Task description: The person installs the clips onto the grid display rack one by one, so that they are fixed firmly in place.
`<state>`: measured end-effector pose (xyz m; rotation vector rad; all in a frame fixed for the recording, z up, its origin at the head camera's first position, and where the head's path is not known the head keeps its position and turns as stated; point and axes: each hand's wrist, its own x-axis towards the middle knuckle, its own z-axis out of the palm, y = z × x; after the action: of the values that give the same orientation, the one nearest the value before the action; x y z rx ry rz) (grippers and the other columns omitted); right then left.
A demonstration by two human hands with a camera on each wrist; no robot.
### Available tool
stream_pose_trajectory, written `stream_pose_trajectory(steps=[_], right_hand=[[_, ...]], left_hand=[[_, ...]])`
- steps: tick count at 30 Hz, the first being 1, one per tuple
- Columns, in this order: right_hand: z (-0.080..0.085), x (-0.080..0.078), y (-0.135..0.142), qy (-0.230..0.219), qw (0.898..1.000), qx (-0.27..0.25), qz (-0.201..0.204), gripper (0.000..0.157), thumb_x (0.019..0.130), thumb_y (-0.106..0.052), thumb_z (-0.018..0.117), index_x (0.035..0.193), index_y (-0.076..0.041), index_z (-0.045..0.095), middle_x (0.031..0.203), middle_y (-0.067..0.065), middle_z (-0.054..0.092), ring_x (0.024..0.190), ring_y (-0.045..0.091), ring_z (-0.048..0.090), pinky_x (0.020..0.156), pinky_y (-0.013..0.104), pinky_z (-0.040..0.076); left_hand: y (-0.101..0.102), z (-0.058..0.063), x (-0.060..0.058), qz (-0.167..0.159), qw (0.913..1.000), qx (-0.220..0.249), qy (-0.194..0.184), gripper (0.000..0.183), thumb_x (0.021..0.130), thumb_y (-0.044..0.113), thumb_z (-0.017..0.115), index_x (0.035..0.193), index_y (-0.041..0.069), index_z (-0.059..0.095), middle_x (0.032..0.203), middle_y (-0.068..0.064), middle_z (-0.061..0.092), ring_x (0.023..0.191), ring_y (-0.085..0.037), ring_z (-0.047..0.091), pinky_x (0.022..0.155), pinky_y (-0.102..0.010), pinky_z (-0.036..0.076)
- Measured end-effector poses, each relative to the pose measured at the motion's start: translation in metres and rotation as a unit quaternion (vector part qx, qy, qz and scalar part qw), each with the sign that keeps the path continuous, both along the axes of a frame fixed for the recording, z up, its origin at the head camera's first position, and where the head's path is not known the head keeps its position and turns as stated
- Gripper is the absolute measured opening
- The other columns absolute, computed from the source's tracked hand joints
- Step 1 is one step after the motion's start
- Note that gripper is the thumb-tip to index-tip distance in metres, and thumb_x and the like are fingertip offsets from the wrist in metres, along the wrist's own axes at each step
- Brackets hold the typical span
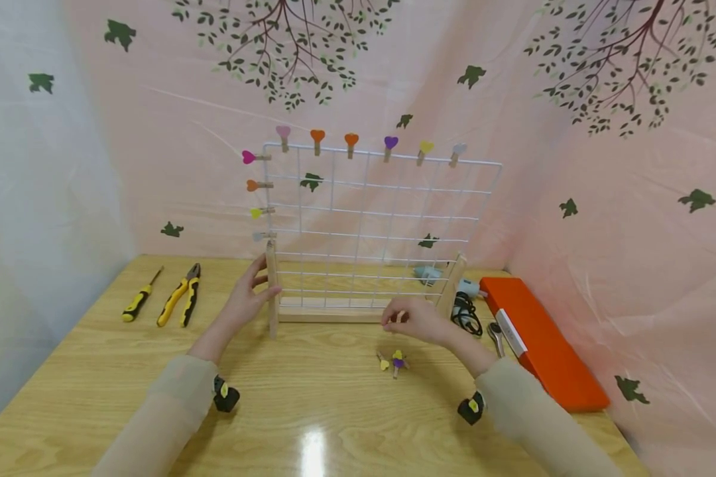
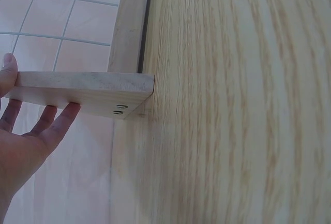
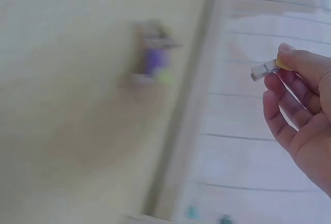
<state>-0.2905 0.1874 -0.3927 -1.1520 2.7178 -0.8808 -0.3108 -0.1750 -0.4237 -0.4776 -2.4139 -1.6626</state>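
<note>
A white wire grid [image 1: 358, 237] stands upright in a wooden stand on the table. Small heart-topped clothespins [image 1: 317, 136] line its top wire and the upper part of its left side. My left hand [image 1: 247, 298] grips the stand's left wooden upright [image 1: 272, 264], thumb on one face and fingertips on the other in the left wrist view. In front of the grid's lower right, my right hand [image 1: 419, 320] pinches a wooden clothespin [image 3: 264, 70] by its yellow end, thumb against fingers. A small pile of clothespins [image 1: 397, 363] with yellow and purple hearts lies below that hand.
On the left lie a yellow-black screwdriver [image 1: 136, 305] and pliers [image 1: 191, 295]. Right of the stand are a pale tool [image 1: 469, 287] with a black cord [image 1: 467, 315], a ratchet wrench [image 1: 496, 336] and a long orange case [image 1: 549, 351]. A printed curtain [image 1: 203, 132] hangs behind the table.
</note>
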Motion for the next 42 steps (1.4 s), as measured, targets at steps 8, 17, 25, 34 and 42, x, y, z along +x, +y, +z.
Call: stream_pose_trajectory(steps=[8,17,25,34,42], right_hand=[[0.09,0.013,0.016,0.062,0.996,-0.067,-0.019,0.005,0.084,-0.022,0.062,0.089,-0.023,0.064,0.087,-0.009,0.061,0.078,0.007,0.055,0.071,0.025,0.049],[0.176,0.029,0.036,0.173,0.964,-0.186,-0.08,0.011,0.083,-0.002,0.06,0.093,-0.001,0.063,0.083,0.004,0.062,0.075,0.011,0.052,0.063,0.015,0.041],[0.224,0.015,0.056,0.238,0.908,-0.292,-0.185,0.018,0.078,-0.007,0.067,0.094,0.001,0.068,0.081,-0.01,0.066,0.071,0.012,0.048,0.056,0.016,0.037],[0.25,-0.011,0.069,0.228,0.876,-0.356,-0.233,0.021,0.072,-0.012,0.073,0.089,0.0,0.07,0.076,-0.005,0.068,0.053,0.011,0.043,0.043,0.015,0.028],[0.248,-0.023,0.073,0.173,0.891,-0.32,-0.273,0.022,0.074,-0.018,0.072,0.092,-0.005,0.07,0.076,-0.005,0.063,0.059,0.013,0.034,0.046,0.019,0.025]], left_hand=[[-0.001,0.001,0.001,-0.003,1.0,0.005,0.003,0.073,0.085,0.013,0.06,0.143,0.02,0.017,0.138,-0.016,0.028,0.119,-0.039,0.04,0.085,-0.05,0.045],[-0.003,0.001,0.001,-0.003,0.9999,-0.006,0.012,0.074,0.085,0.015,0.06,0.143,0.019,0.015,0.138,-0.017,0.028,0.118,-0.04,0.04,0.084,-0.05,0.046],[-0.002,-0.003,-0.001,-0.006,0.9998,-0.005,0.02,0.073,0.085,0.011,0.06,0.143,0.015,0.016,0.137,-0.02,0.028,0.116,-0.043,0.04,0.082,-0.05,0.047],[-0.002,-0.003,0.0,-0.005,0.9998,-0.007,0.015,0.073,0.085,0.013,0.06,0.143,0.016,0.015,0.138,-0.019,0.028,0.118,-0.042,0.04,0.083,-0.05,0.047],[0.002,0.008,0.007,-0.011,0.9999,0.003,0.011,0.072,0.085,0.009,0.059,0.143,0.013,0.016,0.138,-0.021,0.028,0.117,-0.044,0.039,0.083,-0.051,0.046]])
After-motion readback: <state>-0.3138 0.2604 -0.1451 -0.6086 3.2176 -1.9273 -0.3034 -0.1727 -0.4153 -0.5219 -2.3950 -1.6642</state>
